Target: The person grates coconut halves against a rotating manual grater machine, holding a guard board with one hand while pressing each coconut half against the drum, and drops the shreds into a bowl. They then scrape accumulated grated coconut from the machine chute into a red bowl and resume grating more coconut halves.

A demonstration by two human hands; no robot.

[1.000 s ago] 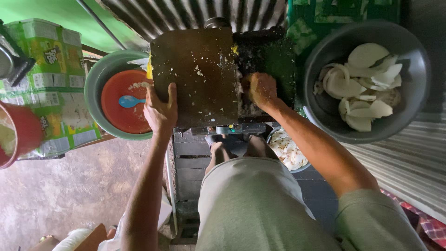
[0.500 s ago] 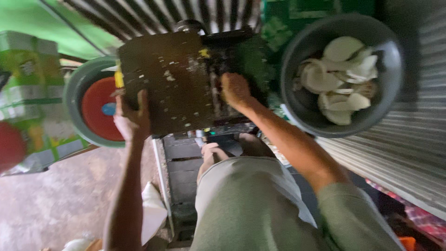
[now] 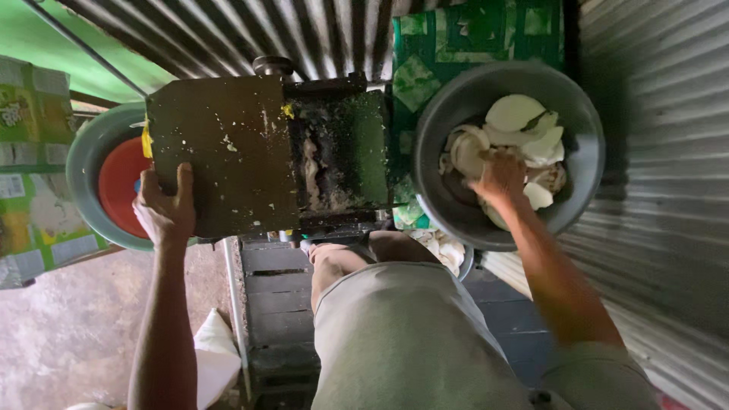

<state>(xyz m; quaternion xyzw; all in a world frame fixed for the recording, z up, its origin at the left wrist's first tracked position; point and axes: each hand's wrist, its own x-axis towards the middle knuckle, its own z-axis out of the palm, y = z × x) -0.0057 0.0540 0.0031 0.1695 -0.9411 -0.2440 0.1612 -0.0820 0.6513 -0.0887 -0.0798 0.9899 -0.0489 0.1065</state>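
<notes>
The right hand (image 3: 500, 176), right of centre in the frame, is lowered into a large grey basin (image 3: 588, 163) and its fingers are curled down onto the pale, flat white pieces (image 3: 516, 112) heaped inside; whether a piece is actually gripped cannot be told, since the fingertips are hidden among them. The left hand (image 3: 165, 209), at the left of the frame, is clasped over the near edge of a dark, speckled metal cover (image 3: 220, 144), thumb on top. This cover is joined at the centre to a grimy green machine body (image 3: 357, 148) with an open slot. Beneath the cover's left end, a grey-green basin (image 3: 82, 163) is seen holding a red bowl (image 3: 120, 182). Corrugated metal sheeting (image 3: 661, 228) is seen along the right side, and the person's bent knee (image 3: 334, 254) shows at lower centre.
</notes>
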